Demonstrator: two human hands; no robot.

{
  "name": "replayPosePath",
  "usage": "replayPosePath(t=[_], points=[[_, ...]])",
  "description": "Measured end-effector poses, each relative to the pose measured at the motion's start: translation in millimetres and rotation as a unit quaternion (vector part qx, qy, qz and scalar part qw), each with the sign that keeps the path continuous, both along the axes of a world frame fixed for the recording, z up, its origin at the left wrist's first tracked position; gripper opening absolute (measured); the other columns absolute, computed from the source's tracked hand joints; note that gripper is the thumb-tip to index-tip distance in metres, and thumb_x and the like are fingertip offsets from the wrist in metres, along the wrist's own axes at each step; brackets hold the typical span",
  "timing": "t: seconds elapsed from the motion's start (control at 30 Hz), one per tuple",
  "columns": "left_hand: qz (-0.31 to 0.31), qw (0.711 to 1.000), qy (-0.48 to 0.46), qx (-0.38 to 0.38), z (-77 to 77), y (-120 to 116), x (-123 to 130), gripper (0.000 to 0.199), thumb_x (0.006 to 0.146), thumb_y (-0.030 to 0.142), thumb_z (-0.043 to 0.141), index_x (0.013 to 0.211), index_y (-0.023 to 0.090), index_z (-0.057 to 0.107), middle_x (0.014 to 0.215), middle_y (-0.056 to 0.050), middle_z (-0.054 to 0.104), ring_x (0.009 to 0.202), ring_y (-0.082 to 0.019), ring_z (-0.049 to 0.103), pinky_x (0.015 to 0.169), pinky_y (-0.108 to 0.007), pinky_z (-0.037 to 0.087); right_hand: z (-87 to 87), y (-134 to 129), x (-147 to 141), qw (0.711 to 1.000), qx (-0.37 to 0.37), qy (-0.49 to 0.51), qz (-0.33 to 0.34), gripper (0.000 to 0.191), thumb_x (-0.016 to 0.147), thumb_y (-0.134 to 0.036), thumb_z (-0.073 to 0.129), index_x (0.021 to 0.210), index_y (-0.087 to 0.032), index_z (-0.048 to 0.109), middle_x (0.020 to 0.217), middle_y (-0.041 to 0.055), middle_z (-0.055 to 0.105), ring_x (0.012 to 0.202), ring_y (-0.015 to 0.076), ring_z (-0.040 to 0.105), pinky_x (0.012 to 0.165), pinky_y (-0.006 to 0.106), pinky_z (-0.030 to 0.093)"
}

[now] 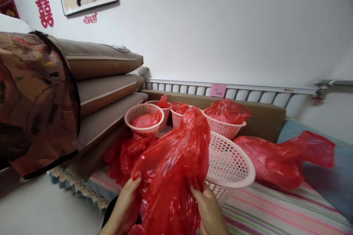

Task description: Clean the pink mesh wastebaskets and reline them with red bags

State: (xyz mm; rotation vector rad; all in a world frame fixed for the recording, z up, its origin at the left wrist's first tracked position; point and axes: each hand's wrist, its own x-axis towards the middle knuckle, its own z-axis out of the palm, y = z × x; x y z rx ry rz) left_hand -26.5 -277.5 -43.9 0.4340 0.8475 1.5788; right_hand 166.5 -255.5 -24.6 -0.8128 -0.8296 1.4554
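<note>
A large crumpled red plastic bag (176, 154) is held up between both hands at the bottom centre. My left hand (131, 194) is closed on its left side, with the fingers partly hidden by the plastic. On the right side, my right hand (205, 203) grips the same bag, thumb in front. Just behind and right of the bag stands a white perforated basket (248, 170), partly covered by it; the part of its inside that shows holds nothing. What the bag contains cannot be made out.
Behind stand several baskets with red bags, such as a round basket (143, 131) and a wider one (224, 128). Another red bag (281, 158) lies right on the striped sheet (264, 205). Stacked cushions (107, 86) rise at left, near a radiator (248, 93).
</note>
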Motion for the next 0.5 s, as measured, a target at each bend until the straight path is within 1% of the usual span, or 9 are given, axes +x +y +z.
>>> replayPosePath(t=[0.07, 0.1, 0.2, 0.27, 0.37, 0.5], points=[[0.057, 0.998, -0.017, -0.002, 1.0, 5.8, -3.7, 0.011, 0.074, 0.015, 0.065, 0.084, 0.015, 0.066, 0.077, -0.006, 0.075, 0.079, -0.025, 0.072, 0.072, -0.036, 0.057, 0.5, 2.8, 13.3, 1.000, -0.001, -0.013, -0.022, 0.049, 0.058, -0.040, 0.080, 0.103, -0.022, 0.067, 0.102, 0.0055, 0.071, 0.104, 0.0262, 0.060, 0.095, 0.038, 0.044], [0.082, 0.997, -0.015, -0.006, 0.6, 8.5, -7.1, 0.010, 0.075, 0.012, 0.061, 0.084, 0.015, 0.065, 0.073, -0.005, 0.074, 0.073, -0.023, 0.072, 0.068, -0.035, 0.058, 1.8, 3.8, 20.3, 0.999, -0.001, -0.018, -0.029, 0.049, 0.059, -0.040, 0.079, 0.103, -0.022, 0.067, 0.102, 0.0055, 0.071, 0.104, 0.0261, 0.061, 0.094, 0.038, 0.044], [0.120, 0.993, -0.004, 0.003, -1.1, 15.4, -20.3, 0.012, 0.078, 0.010, 0.055, 0.083, 0.015, 0.065, 0.067, -0.003, 0.073, 0.061, -0.018, 0.070, 0.060, -0.030, 0.057, 8.8, 3.2, 39.9, 0.999, 0.003, -0.030, -0.037, 0.048, 0.061, -0.037, 0.078, 0.105, -0.021, 0.065, 0.100, 0.0053, 0.072, 0.098, 0.0258, 0.063, 0.089, 0.037, 0.048], [0.143, 0.989, 0.001, 0.019, -0.3, 18.9, -29.9, 0.013, 0.079, 0.011, 0.055, 0.085, 0.017, 0.065, 0.066, 0.000, 0.072, 0.053, -0.015, 0.067, 0.055, -0.026, 0.055, 15.8, 0.0, 51.2, 0.998, 0.006, -0.039, -0.048, 0.049, 0.060, -0.033, 0.078, 0.106, -0.021, 0.065, 0.098, 0.0051, 0.072, 0.093, 0.0259, 0.065, 0.083, 0.036, 0.050], [0.171, 0.984, 0.009, 0.039, 3.1, 23.5, -44.9, 0.011, 0.077, 0.016, 0.060, 0.086, 0.019, 0.065, 0.061, 0.004, 0.070, 0.043, -0.011, 0.061, 0.049, -0.022, 0.051, 28.0, -5.0, 66.7, 0.995, 0.009, -0.069, -0.069, 0.050, 0.059, -0.030, 0.077, 0.107, -0.021, 0.065, 0.096, 0.0048, 0.073, 0.087, 0.0258, 0.066, 0.076, 0.035, 0.053], [0.202, 0.978, 0.032, 0.040, 3.2, 29.4, -65.9, 0.010, 0.074, 0.021, 0.064, 0.084, 0.018, 0.064, 0.059, 0.004, 0.069, 0.043, -0.012, 0.060, 0.048, -0.021, 0.049, 41.3, -2.8, 89.2, 0.987, 0.019, -0.129, -0.093, 0.048, 0.058, -0.028, 0.074, 0.105, -0.020, 0.067, 0.094, 0.0054, 0.073, 0.082, 0.0259, 0.067, 0.073, 0.034, 0.054]])
